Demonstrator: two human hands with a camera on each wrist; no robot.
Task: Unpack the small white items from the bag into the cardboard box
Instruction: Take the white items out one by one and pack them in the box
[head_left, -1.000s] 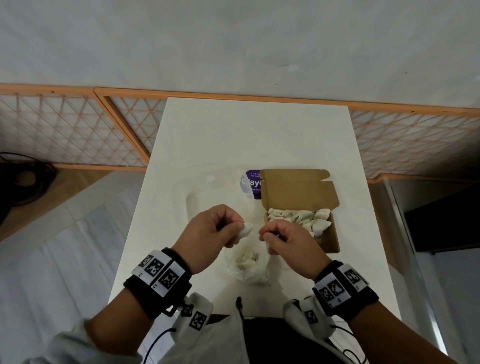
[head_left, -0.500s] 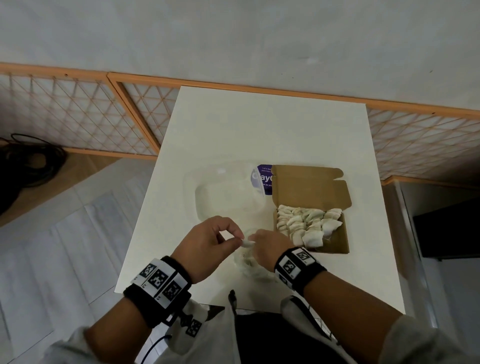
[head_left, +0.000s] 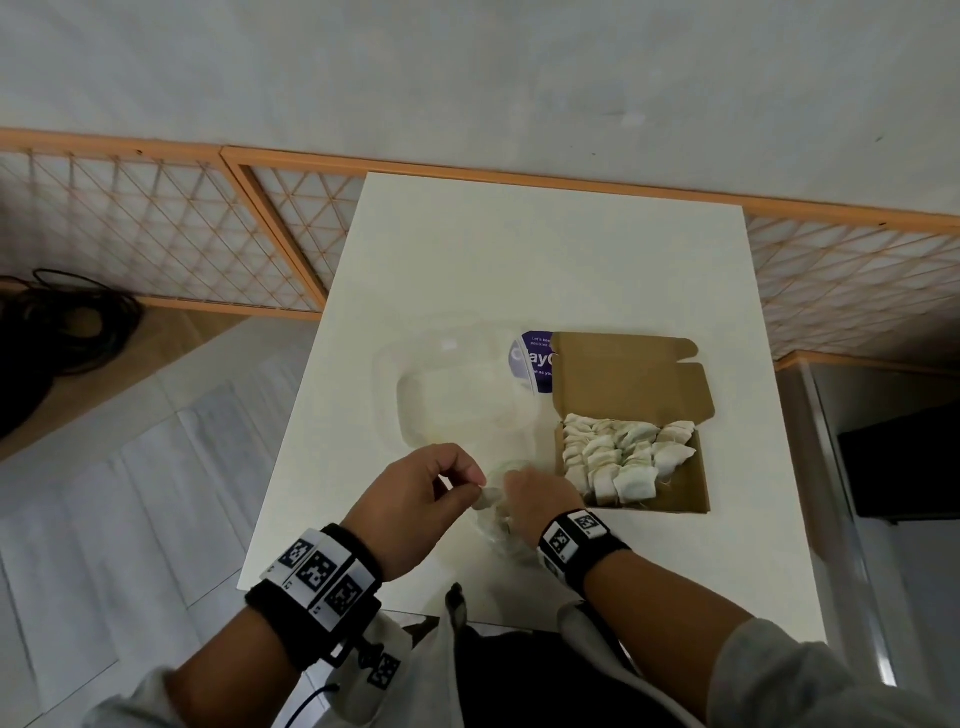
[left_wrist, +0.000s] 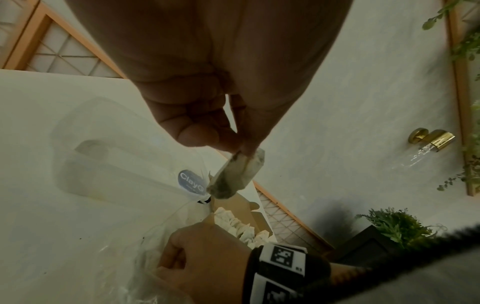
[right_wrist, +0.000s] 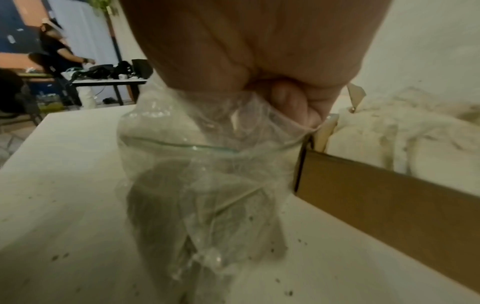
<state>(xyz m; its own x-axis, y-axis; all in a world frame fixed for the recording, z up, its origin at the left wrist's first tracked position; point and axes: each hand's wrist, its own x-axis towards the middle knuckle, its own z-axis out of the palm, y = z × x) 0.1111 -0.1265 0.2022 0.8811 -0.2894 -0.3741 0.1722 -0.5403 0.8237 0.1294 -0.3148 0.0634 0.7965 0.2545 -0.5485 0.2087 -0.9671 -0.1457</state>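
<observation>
My left hand (head_left: 415, 499) pinches one small white tea bag (head_left: 485, 500) between thumb and forefinger; in the left wrist view the tea bag (left_wrist: 233, 176) hangs from the fingertips. Just right of it, my right hand (head_left: 535, 501) is pushed into the mouth of the clear plastic bag (head_left: 506, 540). Its fingers are bunched inside the bag (right_wrist: 207, 185) and the thumb presses the plastic rim. What the fingertips touch is hidden. The open cardboard box (head_left: 698, 499) stands right of the bag, with several white tea bags (head_left: 618, 457) packed in rows.
A clear plastic tub (head_left: 457, 395) with a purple label (head_left: 535, 364) lies behind the bag, touching the box lid (head_left: 628, 379). The white table (head_left: 545, 260) ends close to my body. A lattice screen (head_left: 156, 234) and floor cables (head_left: 57, 332) lie left.
My right hand left its place beside the left hand and went down into the plastic bag. The left hand keeps its tea bag and has barely shifted.
</observation>
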